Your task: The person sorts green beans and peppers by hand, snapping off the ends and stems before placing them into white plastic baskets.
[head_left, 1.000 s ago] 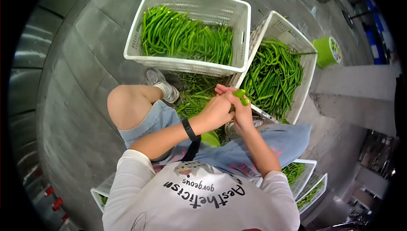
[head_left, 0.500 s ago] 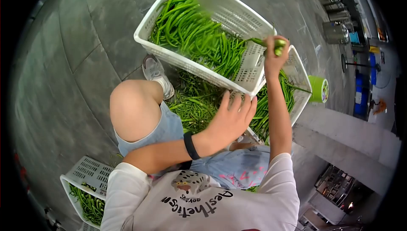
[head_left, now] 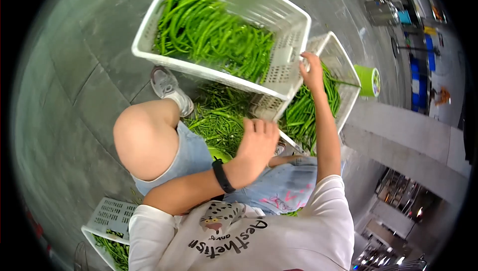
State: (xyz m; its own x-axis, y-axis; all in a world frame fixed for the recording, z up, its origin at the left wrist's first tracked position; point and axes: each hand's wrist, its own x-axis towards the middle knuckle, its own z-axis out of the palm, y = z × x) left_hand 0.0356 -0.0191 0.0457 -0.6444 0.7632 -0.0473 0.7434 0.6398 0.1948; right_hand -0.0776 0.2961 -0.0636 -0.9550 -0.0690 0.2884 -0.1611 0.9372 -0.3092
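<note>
A large white plastic crate (head_left: 209, 74) holds long green peppers (head_left: 209, 34). My right hand (head_left: 312, 74) is at its right end, fingers bent over the rim; no peppers show in that hand. My left hand (head_left: 259, 144), with a black band on the wrist, hangs over the near side of a loose pile of thinner green peppers (head_left: 221, 126). Its fingers are loosely bent and a little apart, with nothing visible in them; the palm is hidden. A second white crate (head_left: 348, 59) with long green peppers (head_left: 306, 111) stands under my right forearm.
A green bucket (head_left: 367, 81) stands beyond the second crate. At the lower left is another white crate (head_left: 107, 214) with green peppers. Part of a light green container (head_left: 219, 155) shows beside my left wrist. My bare knee (head_left: 147, 141) and shoe (head_left: 167, 84) are left of the pile.
The green peppers that were in my right hand are gone from it, and the hand now rests at the crate's rim. My left hand has drawn back from the crate's near corner. The view has turned slightly.
</note>
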